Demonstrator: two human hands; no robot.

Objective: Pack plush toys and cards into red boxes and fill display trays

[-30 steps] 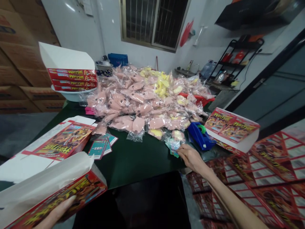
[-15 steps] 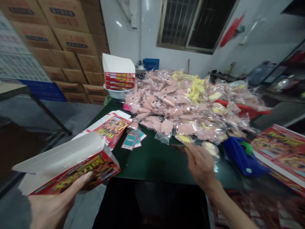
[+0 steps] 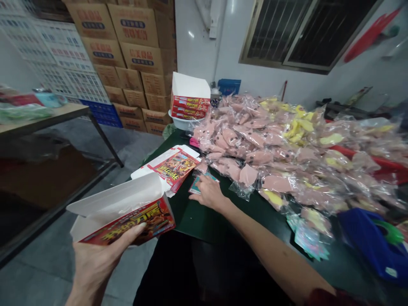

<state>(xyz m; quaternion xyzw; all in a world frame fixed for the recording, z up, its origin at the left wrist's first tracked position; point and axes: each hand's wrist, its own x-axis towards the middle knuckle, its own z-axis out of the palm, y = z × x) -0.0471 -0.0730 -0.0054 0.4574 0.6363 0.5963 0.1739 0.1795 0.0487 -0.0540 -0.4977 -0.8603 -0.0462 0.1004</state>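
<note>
My left hand [image 3: 105, 255] is wrapped round a red printed box [image 3: 134, 221], whose white flap stands open toward the left. My right hand [image 3: 208, 191] rests over the small teal cards [image 3: 195, 186] on the dark green table [image 3: 204, 223], fingers apart and touching them; nothing is seen gripped. Just left of these cards lies a stack of flattened red and white cartons [image 3: 175, 165]. Behind my right hand spreads a big heap of clear-bagged pink pieces [image 3: 248, 136], with bagged yellow pieces [image 3: 298, 127] among them.
A blue tape dispenser [image 3: 372, 246] stands at the right, near shiny cards [image 3: 307, 238]. Filled red boxes [image 3: 191, 106] sit in a white basin [image 3: 183, 122] at the back. Brown cartons [image 3: 137, 55] line the wall; another table [image 3: 47, 117] is at the left.
My right hand has moved left from the front of the bagged heap to the teal cards. My left hand still holds the box. The view has turned left.
</note>
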